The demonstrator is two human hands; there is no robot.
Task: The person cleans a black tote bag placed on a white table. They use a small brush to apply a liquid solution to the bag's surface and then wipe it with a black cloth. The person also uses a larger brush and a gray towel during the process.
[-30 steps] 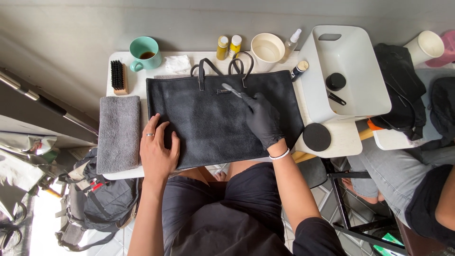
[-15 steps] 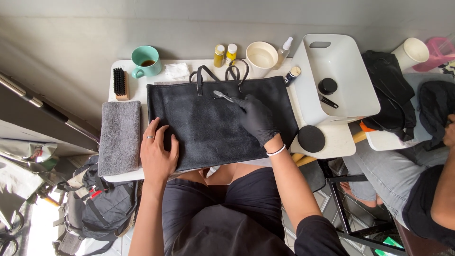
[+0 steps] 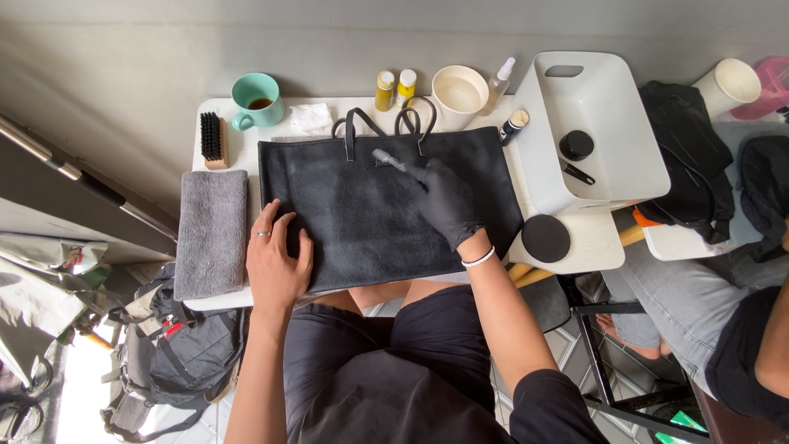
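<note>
Partly hidden, the grey pen-like tool shows only its front half; its rear end disappears inside the gloved fingers, and what sort of tip it has is too small to make out. The near edge of the black suede tote bag is covered by both wrists, and the white table under it shows only at the rims.

That tool lies slanted across the upper middle of the bag, just below the handles, its free end pointing up and left from the fingertips that pinch it. The right hand, in a black glove, is clenched around it, wrist angled in from the lower right. The bare left hand, a ring on one finger, lies flat and released, palm down, fingers spread on the bag's lower left corner beside a folded grey towel.
</note>
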